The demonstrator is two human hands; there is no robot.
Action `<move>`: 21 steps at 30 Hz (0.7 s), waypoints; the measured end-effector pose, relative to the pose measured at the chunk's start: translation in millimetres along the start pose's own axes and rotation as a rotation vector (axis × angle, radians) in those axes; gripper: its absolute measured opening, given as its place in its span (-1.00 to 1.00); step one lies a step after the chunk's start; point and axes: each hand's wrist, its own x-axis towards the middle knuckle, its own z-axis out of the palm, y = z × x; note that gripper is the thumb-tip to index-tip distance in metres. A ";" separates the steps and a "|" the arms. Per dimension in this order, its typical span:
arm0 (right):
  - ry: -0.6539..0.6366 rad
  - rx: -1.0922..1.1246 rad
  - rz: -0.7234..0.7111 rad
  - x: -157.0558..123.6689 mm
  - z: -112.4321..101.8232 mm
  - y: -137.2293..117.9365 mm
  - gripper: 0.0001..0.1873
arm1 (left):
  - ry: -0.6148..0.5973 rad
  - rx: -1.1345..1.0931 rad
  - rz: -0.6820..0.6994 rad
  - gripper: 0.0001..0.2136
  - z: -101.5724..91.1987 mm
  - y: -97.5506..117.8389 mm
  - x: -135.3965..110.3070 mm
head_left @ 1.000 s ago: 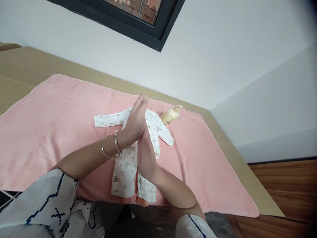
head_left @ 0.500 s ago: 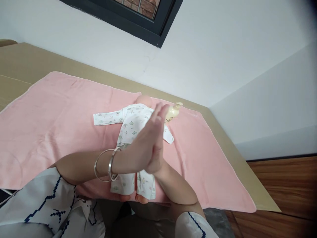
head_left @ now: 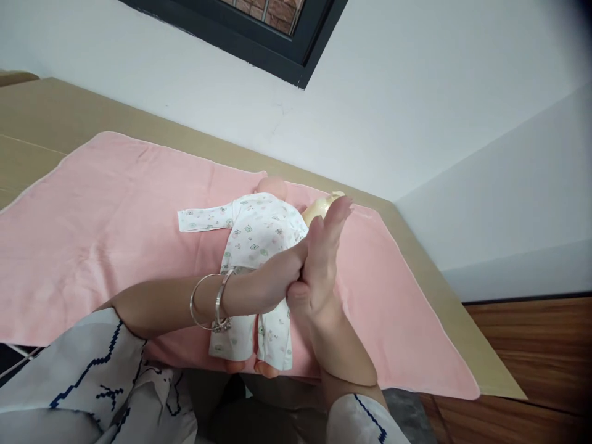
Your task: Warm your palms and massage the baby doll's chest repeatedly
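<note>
My left hand (head_left: 282, 277), with two silver bangles (head_left: 218, 302) at its wrist, is pressed against the palm of my right hand. Its fingers look curled in, partly hidden there. My right hand (head_left: 322, 262) stands upright with fingers stretched out, its thumb near the heel of the left hand. Both are raised over a baby doll (head_left: 259, 231) in a white printed top and trousers, lying with its feet toward me. My hands hide part of its middle and one sleeve. Behind my right fingertips, a cream pump bottle (head_left: 316, 211) is partly covered.
Under the doll a pink blanket (head_left: 148, 209) is spread over a wood-toned table (head_left: 152, 132). A white wall (head_left: 370, 111) and a dark window frame (head_left: 277, 55) rise behind. Brown wooden panels (head_left: 531, 345) stand at the right.
My palms were pressed flat together; now the left hand has curled against the right palm. My right hand has shifted right, covering more of the bottle. The doll lies still.
</note>
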 end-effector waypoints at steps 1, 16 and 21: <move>-0.011 -0.029 0.019 3.5 2.1 1.5 0.11 | 0.000 0.022 0.056 -0.50 0.5 2.9 1.4; -0.203 0.303 -0.001 27.7 52.3 22.7 -0.36 | 0.556 0.256 0.435 -0.70 -104.8 -18.8 116.7; -0.278 0.121 -0.042 47.5 85.6 71.8 -0.44 | 0.613 0.722 0.503 -0.74 -136.2 -66.7 137.7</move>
